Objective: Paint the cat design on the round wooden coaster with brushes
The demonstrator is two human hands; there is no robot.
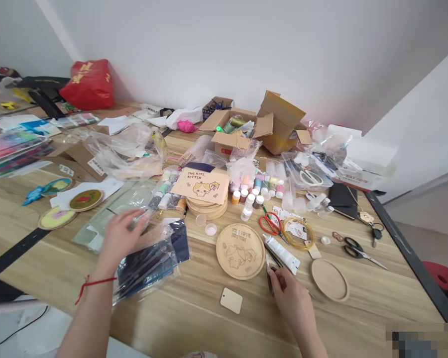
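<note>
My left hand (123, 233), a red cord round its wrist, is over clear plastic bags (149, 276) of dark cloth. Its fingers are closed together near a clear piece I cannot make out. My right hand (291, 293) pinches a slim tool (269, 278) with a dark edge, just right of a round wooden plate (240, 251) that bears a kitten drawing and lettering. A small wooden tag (231, 301) lies below the plate. Beside my right hand are a white tube (283, 252) and red-handled scissors (270, 223). A small cup of pink material (210, 229) sits above left.
A printed kitten sheet (201, 185) rests on stacked wooden discs (209, 211). Several small paint bottles (247, 209) stand behind. To the right lie black scissors (364, 252), a coil of gold wire (298, 233) and a shallow wooden dish (330, 280). Cardboard boxes (280, 122) line the back.
</note>
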